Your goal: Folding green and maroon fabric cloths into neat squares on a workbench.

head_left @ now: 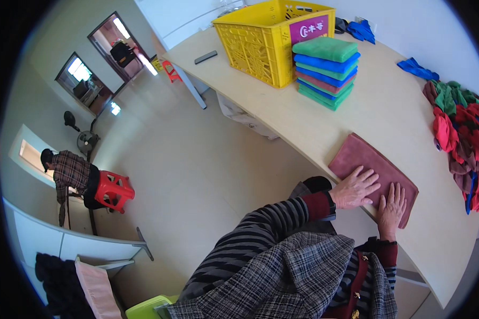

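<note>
1. The left hand [355,187] lies flat, fingers spread, on a folded mauve cloth [368,169] at the near edge of the pale table [324,127].
2. The right hand [392,208] presses flat beside it, gripping nothing.
3. A stack of folded cloths [325,72] stands against a yellow crate [266,40].
4. A heap of unfolded cloths [460,135] lies well apart, to the right.

I see a long pale wooden table [388,114] curving away beyond the fingers, with a pale, glossy floor [197,175] well to their left that catches daylight. Far off on that side, two dark-framed doorways [117,50] glow bright in a light wall. A red plastic stool [113,190] stands by a person in a checked shirt [69,173], near a floor fan [87,139].
</note>
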`<move>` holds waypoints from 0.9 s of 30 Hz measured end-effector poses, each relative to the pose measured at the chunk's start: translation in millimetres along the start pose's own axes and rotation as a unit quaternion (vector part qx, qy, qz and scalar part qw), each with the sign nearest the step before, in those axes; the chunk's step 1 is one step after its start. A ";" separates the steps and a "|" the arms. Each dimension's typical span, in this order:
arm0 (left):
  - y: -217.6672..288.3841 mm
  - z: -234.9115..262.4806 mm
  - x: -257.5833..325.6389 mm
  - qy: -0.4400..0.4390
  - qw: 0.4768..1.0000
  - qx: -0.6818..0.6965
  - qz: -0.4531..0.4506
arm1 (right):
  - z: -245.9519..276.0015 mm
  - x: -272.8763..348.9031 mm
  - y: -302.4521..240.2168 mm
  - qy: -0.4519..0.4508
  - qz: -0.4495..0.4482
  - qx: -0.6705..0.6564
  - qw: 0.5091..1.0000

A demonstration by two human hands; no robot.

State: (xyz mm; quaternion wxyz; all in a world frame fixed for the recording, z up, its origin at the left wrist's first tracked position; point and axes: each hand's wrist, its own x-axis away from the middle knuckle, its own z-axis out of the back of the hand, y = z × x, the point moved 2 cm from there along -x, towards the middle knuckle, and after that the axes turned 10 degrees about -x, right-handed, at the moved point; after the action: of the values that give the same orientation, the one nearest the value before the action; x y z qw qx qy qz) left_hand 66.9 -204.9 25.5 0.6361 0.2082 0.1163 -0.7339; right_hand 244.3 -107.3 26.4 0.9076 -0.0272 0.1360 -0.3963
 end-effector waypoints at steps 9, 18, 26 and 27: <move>-17.0 -22.7 -18.7 0.020 0.997 -0.075 -0.003 | -24.6 -31.9 26.3 0.049 0.025 -0.064 0.996; -81.0 -28.2 -6.6 0.028 0.988 -0.119 0.089 | -39.8 -56.0 53.1 0.072 0.010 -0.045 0.996; -119.3 -23.8 12.2 0.033 0.980 -0.097 0.172 | -37.4 -52.1 84.9 0.070 -0.045 -0.068 0.994; -123.0 -21.4 14.1 0.025 0.979 -0.101 0.175 | -34.9 -50.3 86.3 0.073 -0.046 -0.065 0.994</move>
State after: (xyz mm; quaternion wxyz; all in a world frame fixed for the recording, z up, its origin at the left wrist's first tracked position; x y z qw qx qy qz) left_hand -52.0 -187.9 -11.4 0.7692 0.1780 0.1675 -0.5904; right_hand 263.8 -9.6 -9.4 0.8723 -0.0636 0.2258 -0.4289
